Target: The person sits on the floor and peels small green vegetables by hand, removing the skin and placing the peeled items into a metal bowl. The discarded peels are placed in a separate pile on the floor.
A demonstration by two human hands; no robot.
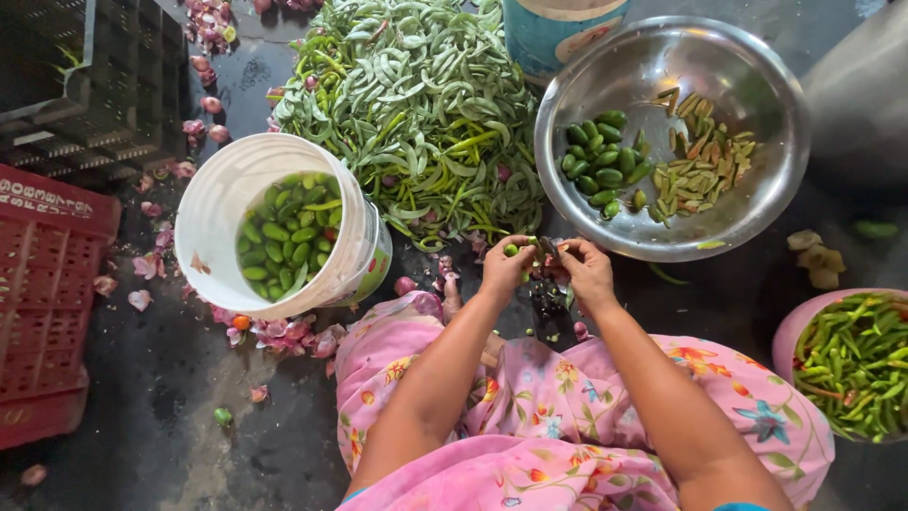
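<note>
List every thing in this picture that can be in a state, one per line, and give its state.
left hand: pinching a small green piece
right hand: closed at the blade, beside the left
white bucket: upright, part filled with green pieces
steel bowl: upright, holding green pieces and trimmings
pile of green pods: heaped loose on the floor
pink tub: holding long green pods
red crate: lying flat on the floor

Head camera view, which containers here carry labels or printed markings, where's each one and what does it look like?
White bucket: left of the hands, round, green-and-red label on its side.
Blue tub: top centre, cylindrical, pale printed patch.
Red crate: left edge, slatted plastic, white lettering along its rim.
</note>
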